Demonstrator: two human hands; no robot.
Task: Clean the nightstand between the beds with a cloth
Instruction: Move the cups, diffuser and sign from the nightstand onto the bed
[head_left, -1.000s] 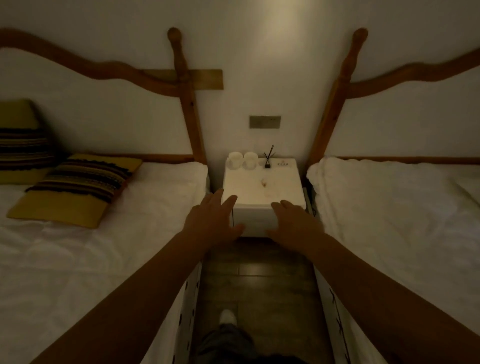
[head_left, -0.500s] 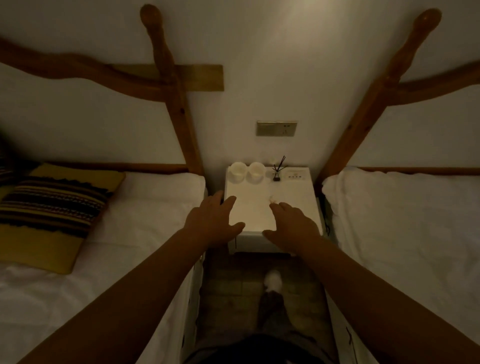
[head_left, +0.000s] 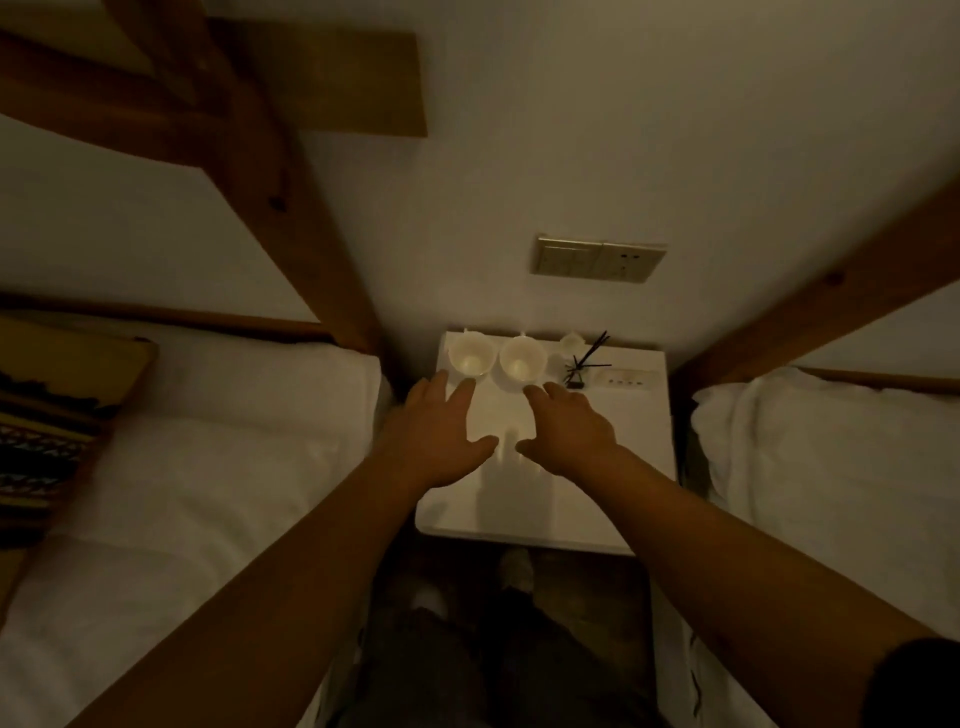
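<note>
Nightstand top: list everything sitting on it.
On the nightstand: two white cups, a reed diffuser, a small white object, a labelled strip. Both hands hide the middle.

Both forearms are bare down to the left hand (head_left: 441, 436) and the right hand (head_left: 571, 431). A dark short sleeve (head_left: 919, 686) covers the right upper arm. The person wears dark grey trousers (head_left: 467, 665) and light-coloured shoes (head_left: 517, 569).
</note>
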